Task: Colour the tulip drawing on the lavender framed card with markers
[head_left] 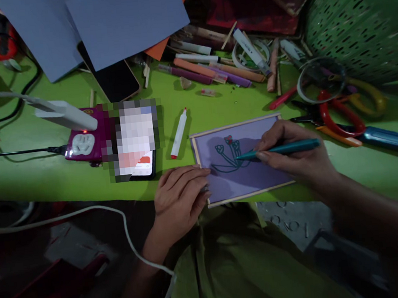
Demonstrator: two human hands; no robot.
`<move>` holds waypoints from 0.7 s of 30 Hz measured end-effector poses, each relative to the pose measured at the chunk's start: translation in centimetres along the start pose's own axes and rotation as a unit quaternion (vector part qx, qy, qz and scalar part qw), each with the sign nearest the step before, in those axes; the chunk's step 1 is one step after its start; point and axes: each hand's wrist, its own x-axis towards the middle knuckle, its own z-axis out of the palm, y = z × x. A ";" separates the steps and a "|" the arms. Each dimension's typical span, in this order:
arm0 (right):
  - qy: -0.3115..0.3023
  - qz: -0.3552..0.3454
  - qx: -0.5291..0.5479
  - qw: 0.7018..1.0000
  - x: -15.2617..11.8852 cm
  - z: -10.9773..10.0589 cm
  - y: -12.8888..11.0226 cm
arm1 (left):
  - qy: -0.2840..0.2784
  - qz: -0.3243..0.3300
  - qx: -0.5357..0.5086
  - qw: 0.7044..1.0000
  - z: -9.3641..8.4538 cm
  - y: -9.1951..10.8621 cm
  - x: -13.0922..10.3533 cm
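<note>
"So, what is in your right hand (306, 168)?"

"A teal pen (287, 148), clamped between your thumb and fingers. It lies nearly level, and its tip is at the stems of the drawing (229, 151) on the purple card (240, 181)."

"And where does that card sit?"

"In front of you, at the near edge of the green table (45, 179), between your two hands. Pale strips (250, 195) run along its edges. The drawing shows three flowers in dark green line above a curved base; the middle bloom has red in it."

"What about your left hand (179, 196)?"

"Its fingers lie close together, the tips over the card's left edge. You cannot tell from this view whether the thumb pinches the card."

"What else is near you?"

"Just beyond your left hand, a white marker (179, 134) with red ends lies at a slant. Left of it is a phone (147, 167), its screen lit and partly blurred. Beyond your right hand are red-handled scissors (351, 130), and farther off, at the upper right, a green basket (349, 24)."
</note>
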 end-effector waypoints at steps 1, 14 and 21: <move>-0.002 -0.005 -0.002 1.000 0.0 0.0 0.0 | 0.002 0.002 -0.001 1.000 0.0 0.0 0.0; 0.000 -0.016 -0.015 1.000 0.1 0.1 -0.4 | -0.005 -0.001 0.001 1.000 -0.1 0.0 0.0; -0.001 -0.015 -0.008 1.000 0.2 0.2 -0.5 | 0.000 -0.001 -0.005 1.000 -0.1 0.1 0.0</move>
